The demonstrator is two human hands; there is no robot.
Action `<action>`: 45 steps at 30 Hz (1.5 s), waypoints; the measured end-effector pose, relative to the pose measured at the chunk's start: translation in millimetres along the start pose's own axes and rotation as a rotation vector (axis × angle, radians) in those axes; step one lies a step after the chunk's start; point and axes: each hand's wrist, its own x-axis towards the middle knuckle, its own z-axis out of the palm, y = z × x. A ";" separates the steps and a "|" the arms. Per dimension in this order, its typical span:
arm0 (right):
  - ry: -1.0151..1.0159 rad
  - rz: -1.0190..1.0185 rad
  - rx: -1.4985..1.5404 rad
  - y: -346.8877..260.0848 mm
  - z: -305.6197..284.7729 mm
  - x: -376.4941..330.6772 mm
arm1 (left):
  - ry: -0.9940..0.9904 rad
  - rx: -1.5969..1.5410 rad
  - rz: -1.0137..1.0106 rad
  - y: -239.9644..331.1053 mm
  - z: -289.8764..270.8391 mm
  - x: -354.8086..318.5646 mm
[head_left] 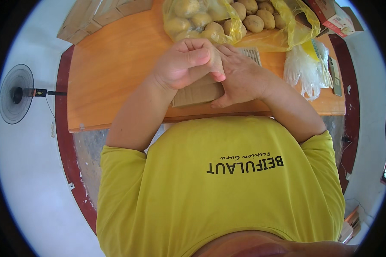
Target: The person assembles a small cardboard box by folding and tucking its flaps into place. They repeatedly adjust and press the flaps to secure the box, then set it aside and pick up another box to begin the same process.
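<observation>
A small brown cardboard box [194,95] lies near the front edge of the table, largely covered by my hands. My left hand [188,64] is closed over its far left part, with the fingers curled in and the thumb bent across. Whatever those fingers hold, if anything, is hidden. Next to it, my right hand [243,76] rests flat across the box, thumb stretched toward me and fingers pointing away. The two hands meet at the fingers. Past my right fingers shows a pale striped piece [251,55], partly hidden.
Potatoes [254,23] fill yellow plastic bags [294,40] at the back of the orange wooden table [111,90]. Clear plastic bags [302,70] and a phone-like slab [335,77] lie at right. Cardboard boxes [90,19] stand back left, a red-white carton [332,19] back right.
</observation>
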 end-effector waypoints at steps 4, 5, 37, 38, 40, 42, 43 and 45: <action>-0.046 0.029 0.009 -2.9 -4.4 -2.0 | 0.034 0.006 -0.058 -1.1 -0.6 0.1; -0.024 0.038 -0.013 -3.8 -3.1 -3.7 | 0.031 0.009 -0.064 -0.9 -0.2 1.3; 0.204 0.173 0.066 11.5 -7.6 -52.4 | 0.250 0.267 -0.262 -4.8 20.0 11.1; 0.216 0.187 0.074 10.3 -5.3 -51.3 | 0.257 0.272 -0.273 -5.8 19.1 11.2; 0.237 0.199 0.096 9.8 -2.9 -49.6 | 0.254 0.284 -0.282 -6.4 17.6 11.5; 0.257 0.195 0.125 11.6 -2.1 -47.4 | 0.235 0.298 -0.278 -6.0 16.3 11.7; 0.272 0.195 0.119 12.0 -0.8 -46.6 | 0.229 0.317 -0.277 -6.5 16.4 12.4; 0.301 0.193 0.109 13.1 2.4 -45.0 | 0.220 0.354 -0.276 -7.8 16.9 14.2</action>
